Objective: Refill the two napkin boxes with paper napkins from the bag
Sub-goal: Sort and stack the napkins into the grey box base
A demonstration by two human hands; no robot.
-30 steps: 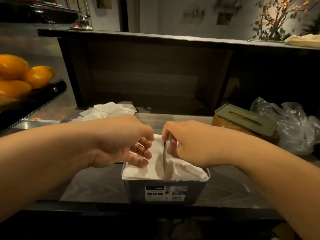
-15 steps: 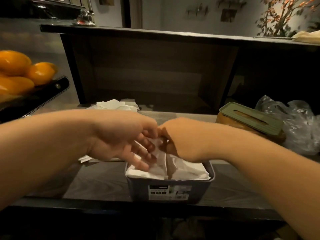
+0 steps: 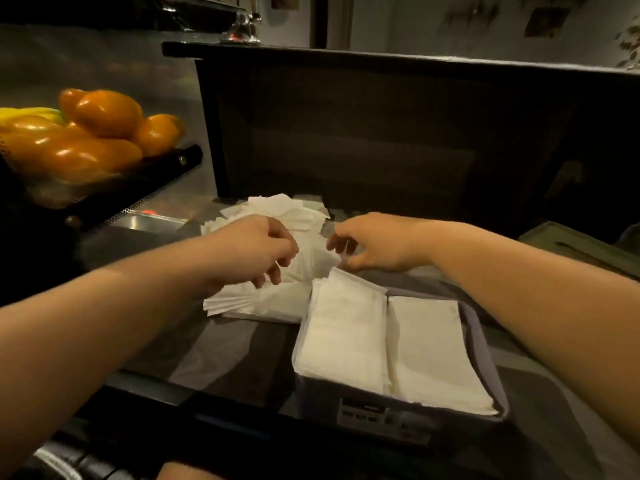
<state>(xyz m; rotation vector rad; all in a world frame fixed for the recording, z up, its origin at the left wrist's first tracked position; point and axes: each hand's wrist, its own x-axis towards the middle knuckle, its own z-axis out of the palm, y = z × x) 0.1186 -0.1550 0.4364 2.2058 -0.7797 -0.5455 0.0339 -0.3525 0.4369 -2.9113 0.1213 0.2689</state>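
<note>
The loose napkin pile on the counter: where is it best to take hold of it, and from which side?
Probably at the fanned near-left edge of the napkin pile: the layers splay there, so fingers can slide under. Come from the left with the left hand; the grey box blocks the right side.

A café or restaurant service counter: a raised dark bar ledge (image 3: 398, 60) runs along the far side, orange fruit (image 3: 104, 114) piled at left, loose paper napkins (image 3: 277, 209) on the worktop (image 3: 214, 348).
</note>
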